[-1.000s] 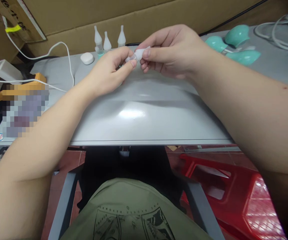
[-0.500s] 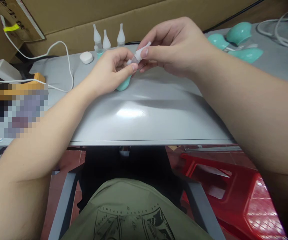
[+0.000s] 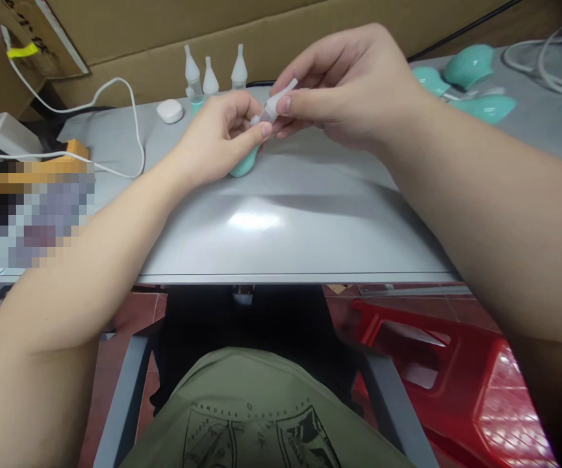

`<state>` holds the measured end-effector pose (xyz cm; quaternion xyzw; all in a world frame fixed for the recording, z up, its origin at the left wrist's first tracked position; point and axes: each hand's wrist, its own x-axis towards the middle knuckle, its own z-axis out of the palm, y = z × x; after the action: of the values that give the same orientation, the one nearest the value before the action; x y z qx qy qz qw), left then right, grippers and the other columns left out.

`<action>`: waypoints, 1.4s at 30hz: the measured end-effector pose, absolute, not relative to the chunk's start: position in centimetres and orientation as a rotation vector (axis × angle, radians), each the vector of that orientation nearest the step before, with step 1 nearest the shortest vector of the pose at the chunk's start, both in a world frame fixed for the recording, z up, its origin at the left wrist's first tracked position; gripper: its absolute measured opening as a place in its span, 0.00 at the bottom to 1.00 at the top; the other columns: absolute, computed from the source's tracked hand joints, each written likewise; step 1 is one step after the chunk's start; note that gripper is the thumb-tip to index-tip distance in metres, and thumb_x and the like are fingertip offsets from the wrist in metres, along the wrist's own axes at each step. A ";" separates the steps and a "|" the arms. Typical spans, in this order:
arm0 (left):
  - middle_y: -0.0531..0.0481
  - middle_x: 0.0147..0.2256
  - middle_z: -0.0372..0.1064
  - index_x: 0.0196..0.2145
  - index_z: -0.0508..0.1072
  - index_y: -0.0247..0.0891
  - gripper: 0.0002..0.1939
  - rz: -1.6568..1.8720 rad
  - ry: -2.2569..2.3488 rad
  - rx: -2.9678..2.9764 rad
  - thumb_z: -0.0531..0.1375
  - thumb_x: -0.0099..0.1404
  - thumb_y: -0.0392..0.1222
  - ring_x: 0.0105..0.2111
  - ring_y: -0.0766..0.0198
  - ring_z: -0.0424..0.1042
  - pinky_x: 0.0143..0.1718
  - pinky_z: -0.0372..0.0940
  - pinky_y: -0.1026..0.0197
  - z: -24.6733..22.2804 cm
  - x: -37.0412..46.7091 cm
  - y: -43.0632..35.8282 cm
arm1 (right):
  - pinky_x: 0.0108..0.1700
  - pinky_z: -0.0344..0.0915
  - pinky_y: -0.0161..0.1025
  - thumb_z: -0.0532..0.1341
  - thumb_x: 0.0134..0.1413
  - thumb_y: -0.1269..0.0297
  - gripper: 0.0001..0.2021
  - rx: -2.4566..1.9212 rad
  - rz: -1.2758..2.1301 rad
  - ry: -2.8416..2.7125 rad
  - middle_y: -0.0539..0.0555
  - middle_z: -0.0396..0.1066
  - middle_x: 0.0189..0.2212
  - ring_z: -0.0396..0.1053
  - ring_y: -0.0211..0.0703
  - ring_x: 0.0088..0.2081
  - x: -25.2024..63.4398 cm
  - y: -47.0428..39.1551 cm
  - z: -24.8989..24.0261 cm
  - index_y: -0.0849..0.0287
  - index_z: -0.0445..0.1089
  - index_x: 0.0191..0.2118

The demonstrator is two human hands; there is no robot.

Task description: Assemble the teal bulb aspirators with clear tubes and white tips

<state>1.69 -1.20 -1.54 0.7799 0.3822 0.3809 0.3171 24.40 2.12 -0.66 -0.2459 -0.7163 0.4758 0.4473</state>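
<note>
- Because the left hand (image 3: 227, 127) curls round it, much of the teal bulb (image 3: 244, 166) is hidden; only its rounded lower end shows below the thumb, just above the grey table (image 3: 281, 250).
- Where the bulb meets the clear section (image 3: 268, 116) cannot be seen, for the left thumb covers that spot.
- The left fingers are bent in and narrow, the thumb pressing near the clear section's lower end; how the fingertips behind it sit is hard to make out.
- The right hand (image 3: 344, 91) pinches the white tip (image 3: 281, 97) between thumb and forefinger, with the gap closed on it; its other fingers are curled beneath, partly hidden.
- The tip slants up and to the right, its narrow end free above the right thumb, over the far part of the table.
- Beyond the left hand stand three white nozzles (image 3: 240, 65), upright; that hand hides the lower parts.
- At right, the wrist cuts off part of a group of teal bulbs (image 3: 470, 65).
- A white rounded case (image 3: 170, 111) lies near the left hand, in full view.
- A pixelated patch (image 3: 51, 214) by the left forearm cannot be read.
- The red stool (image 3: 460, 338) is partly covered by the right arm.
</note>
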 end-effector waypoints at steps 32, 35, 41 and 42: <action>0.46 0.33 0.78 0.33 0.75 0.47 0.13 1.145 0.832 2.120 0.74 0.62 0.52 0.31 0.49 0.77 0.33 0.67 0.48 -4.1 1.2 2.2 | 0.35 0.74 0.19 0.71 0.63 0.88 0.14 -0.593 0.878 -1.914 0.44 0.82 0.30 0.77 0.25 0.30 24.5 1.5 0.4 0.60 0.88 0.37; 0.47 0.31 0.78 0.33 0.75 0.47 0.14 1.140 0.818 2.134 0.75 0.60 0.53 0.29 0.52 0.75 0.32 0.65 0.50 -4.2 1.2 2.4 | 0.36 0.74 0.20 0.72 0.63 0.86 0.14 -0.602 0.870 -1.930 0.43 0.82 0.30 0.77 0.25 0.31 24.6 1.4 0.5 0.60 0.88 0.37; 0.47 0.33 0.80 0.34 0.77 0.46 0.09 1.143 0.819 2.124 0.74 0.63 0.44 0.31 0.54 0.75 0.32 0.62 0.52 -3.8 1.1 1.6 | 0.36 0.73 0.21 0.73 0.63 0.85 0.12 -0.615 0.830 -2.003 0.44 0.82 0.30 0.77 0.26 0.32 25.3 1.6 0.7 0.59 0.89 0.39; 0.47 0.33 0.80 0.34 0.76 0.46 0.09 1.139 0.821 2.125 0.73 0.63 0.43 0.31 0.53 0.75 0.32 0.62 0.52 -3.7 1.2 1.3 | 0.36 0.73 0.22 0.74 0.63 0.85 0.12 -0.610 0.825 -2.015 0.44 0.82 0.31 0.77 0.26 0.33 25.4 1.7 0.7 0.60 0.89 0.40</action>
<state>1.16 1.34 -3.69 0.7978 0.3080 0.4276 0.2928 25.37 1.70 0.70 -0.2439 -0.8063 0.3302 0.4259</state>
